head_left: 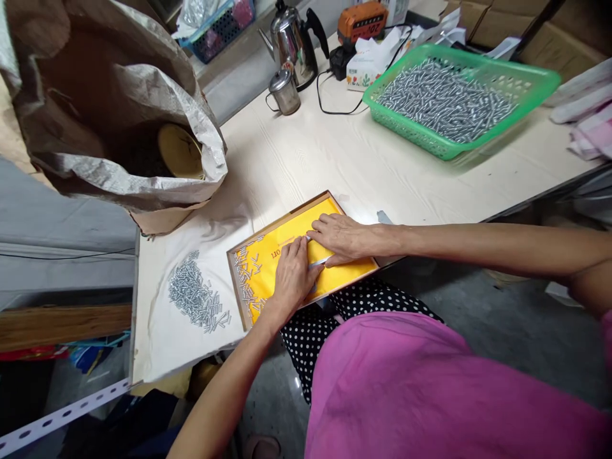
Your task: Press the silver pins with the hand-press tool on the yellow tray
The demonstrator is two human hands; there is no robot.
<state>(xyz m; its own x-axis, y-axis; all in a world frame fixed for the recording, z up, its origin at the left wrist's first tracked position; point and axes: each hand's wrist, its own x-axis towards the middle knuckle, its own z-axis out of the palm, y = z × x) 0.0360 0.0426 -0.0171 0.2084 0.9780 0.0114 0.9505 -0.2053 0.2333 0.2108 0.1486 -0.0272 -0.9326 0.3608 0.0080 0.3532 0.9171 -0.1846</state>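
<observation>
Both hands meet over a shallow tray with a bright yellow bottom and brown rim, lying tilted at the table's front edge. My left hand has its fingers closed against one end of a silvery row of metal pins. From the right, my right hand closes its fingers on the same row; most of it is hidden beneath the fingers. Loose short metal pins lie scattered along the tray's left end. Left of the tray, a pile of similar pins rests on a white cloth.
A green plastic basket full of metal pins stands at the back right. A large open sack with a yellow scoop inside is at the left. Behind are a steel kettle, metal cup, tissue box and orange battery.
</observation>
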